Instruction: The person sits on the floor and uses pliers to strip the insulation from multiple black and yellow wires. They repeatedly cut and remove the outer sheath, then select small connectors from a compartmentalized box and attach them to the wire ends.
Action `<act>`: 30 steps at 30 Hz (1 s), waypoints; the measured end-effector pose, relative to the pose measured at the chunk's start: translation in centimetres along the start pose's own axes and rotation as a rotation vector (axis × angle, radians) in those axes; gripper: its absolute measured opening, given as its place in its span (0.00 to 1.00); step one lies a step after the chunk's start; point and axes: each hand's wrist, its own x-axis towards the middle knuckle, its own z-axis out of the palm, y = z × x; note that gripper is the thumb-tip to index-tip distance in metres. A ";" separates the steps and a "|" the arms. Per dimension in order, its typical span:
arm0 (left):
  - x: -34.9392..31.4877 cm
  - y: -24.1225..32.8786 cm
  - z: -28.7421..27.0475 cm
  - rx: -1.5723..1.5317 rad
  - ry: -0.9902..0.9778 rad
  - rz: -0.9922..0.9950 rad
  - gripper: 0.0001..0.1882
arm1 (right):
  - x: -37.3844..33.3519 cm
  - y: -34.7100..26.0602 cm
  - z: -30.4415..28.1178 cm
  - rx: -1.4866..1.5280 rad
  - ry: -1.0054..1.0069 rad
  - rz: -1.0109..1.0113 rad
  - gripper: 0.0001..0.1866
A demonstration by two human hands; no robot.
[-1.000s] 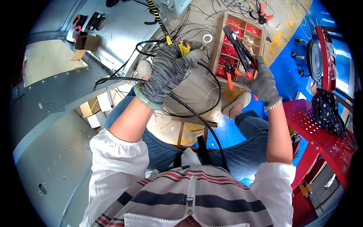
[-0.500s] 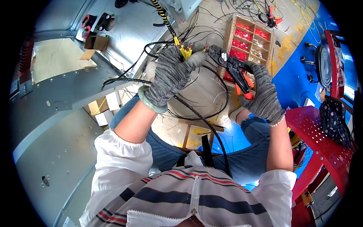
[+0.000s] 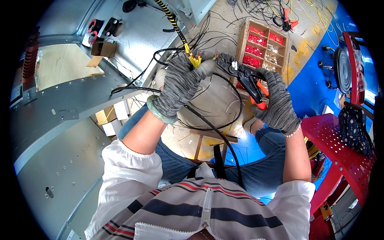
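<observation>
Both my hands wear grey knit gloves. My left hand [image 3: 182,76] is closed around a bundle of yellow wires [image 3: 195,60], whose ends fan out above the fist. They come out of a black cable wound with yellow spiral [image 3: 170,18] that runs up to the top of the view. Closed on the orange-tipped handles of a black crimping tool [image 3: 245,80] is my right hand [image 3: 278,100]. The tool's jaws sit close to my left fingertips, beside a wire end. Whether a wire lies inside the jaws is too small to tell.
Behind the tool, a wooden compartment box [image 3: 262,48] holds small red and clear pieces. Red-handled pliers [image 3: 288,20] lie among loose wires. A grey metal cabinet [image 3: 60,108] stands at left, a red perforated metal stand [image 3: 336,144] at right. Black cable [image 3: 216,126] loops below my hands.
The crimping tool has shifted slightly, with its jaws a little lower near my left fingertips. My left hand keeps its hold on the yellow wires.
</observation>
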 end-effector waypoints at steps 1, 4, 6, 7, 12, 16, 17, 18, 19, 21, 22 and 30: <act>0.0 0.3 0.1 -0.073 -0.004 -0.005 0.12 | -0.1 0.0 0.0 -0.010 0.006 0.009 0.37; 0.3 -0.1 -0.3 -0.099 0.019 -0.058 0.12 | 0.0 -0.2 0.1 -0.070 0.043 0.027 0.34; 0.1 0.1 -0.1 -0.166 0.017 -0.052 0.13 | 0.3 -0.4 0.5 -0.147 0.098 0.034 0.31; 0.0 0.1 0.1 -0.199 0.017 -0.049 0.13 | 0.4 -0.4 0.9 -0.036 0.130 0.101 0.30; 1.3 -1.5 0.5 -0.179 0.027 -0.023 0.13 | 2.0 -1.8 3.0 0.636 0.375 0.417 0.20; 1.0 -0.7 2.7 -0.207 0.092 -0.035 0.11 | 4.7 -2.1 5.0 0.792 0.653 0.358 0.16; 1.0 -0.5 3.2 -0.180 0.119 -0.037 0.10 | 5.4 -3.5 5.2 0.813 0.704 0.348 0.16; 1.5 -1.2 3.6 -0.213 0.160 0.003 0.10 | 5.8 -4.6 5.3 0.839 0.711 0.329 0.15; 1.9 -1.8 3.7 -0.198 0.190 0.008 0.10 | 6.2 -5.3 5.8 0.918 0.731 0.304 0.16; 2.2 -1.6 3.9 -0.159 0.256 0.016 0.10 | 6.6 -6.5 5.7 0.889 0.761 0.220 0.16; 2.3 -1.5 4.0 -0.343 0.268 0.001 0.09 | 6.5 -6.7 5.4 0.984 0.717 0.203 0.17; 2.2 -1.1 3.0 -0.556 0.215 -0.001 0.08 | 3.8 -6.2 4.6 1.401 0.088 0.089 0.25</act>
